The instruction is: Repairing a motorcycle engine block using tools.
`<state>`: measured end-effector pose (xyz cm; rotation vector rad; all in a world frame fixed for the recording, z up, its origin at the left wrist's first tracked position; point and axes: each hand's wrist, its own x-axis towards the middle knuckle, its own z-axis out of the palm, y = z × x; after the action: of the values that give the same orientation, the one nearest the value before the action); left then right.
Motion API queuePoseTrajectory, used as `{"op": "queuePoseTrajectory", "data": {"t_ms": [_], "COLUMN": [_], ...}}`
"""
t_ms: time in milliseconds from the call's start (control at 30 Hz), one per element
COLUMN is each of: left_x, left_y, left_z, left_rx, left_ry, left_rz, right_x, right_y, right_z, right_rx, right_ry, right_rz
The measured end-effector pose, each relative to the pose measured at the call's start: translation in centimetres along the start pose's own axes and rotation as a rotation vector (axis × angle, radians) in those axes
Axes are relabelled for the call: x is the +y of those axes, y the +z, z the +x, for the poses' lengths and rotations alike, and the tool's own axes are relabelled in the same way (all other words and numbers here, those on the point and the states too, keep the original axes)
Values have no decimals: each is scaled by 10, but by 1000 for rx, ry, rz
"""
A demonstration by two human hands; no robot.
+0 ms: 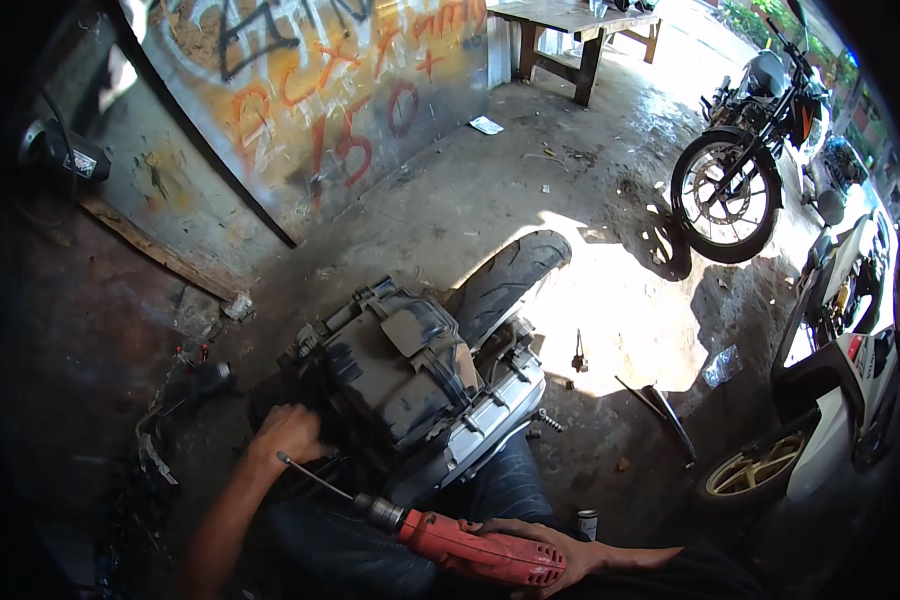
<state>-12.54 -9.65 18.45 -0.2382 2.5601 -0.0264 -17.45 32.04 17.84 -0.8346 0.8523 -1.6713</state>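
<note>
- A strip of wood (pixel 160 247) runs along the foot of the wall on the far left.
- Some loose parts (pixel 155 435) lie on the dark floor on the near left.
- The left hand (pixel 292 432) is at the near left side of the engine. Its fingers are curled in, but I cannot tell if they hold anything.
- The wall (pixel 300 110) on the far left has big painted marks.
- The engine (pixel 400 365) sits in the middle, just in front of the person, dusty and dark, with a silver right side.
- The red drill (pixel 470 545) is on the near side of the engine. Its long thin bit (pixel 318 479) points left, with the tip near the left wrist.
- The tyre (pixel 518 272) is on the far side of the engine.
- The right hand (pixel 576 558) has its fingers wrapped around the drill.
- A table (pixel 560 18) stands far off.
- A can (pixel 587 522) stands near, right of the drill.
- Thin metal bars (pixel 676 428) lie right of the engine.
- A black bike (pixel 735 190) stands far right.
- A white bike (pixel 832 430) is nearer, on the right.
</note>
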Motion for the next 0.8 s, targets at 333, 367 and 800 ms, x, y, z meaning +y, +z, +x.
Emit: {"op": "queuePoseTrajectory", "data": {"t_ms": [333, 367, 800], "left_x": [-17, -20, -2], "left_y": [33, 37, 25], "left_z": [20, 13, -2], "left_rx": [25, 89, 226], "left_ry": [165, 190, -18], "left_rz": [-51, -24, -129], "right_x": [7, 10, 29], "right_y": [-7, -10, -13], "right_z": [-5, -6, 6], "right_rx": [76, 58, 3], "right_ry": [-40, -62, -53], "right_rz": [-3, -122, -104]}}
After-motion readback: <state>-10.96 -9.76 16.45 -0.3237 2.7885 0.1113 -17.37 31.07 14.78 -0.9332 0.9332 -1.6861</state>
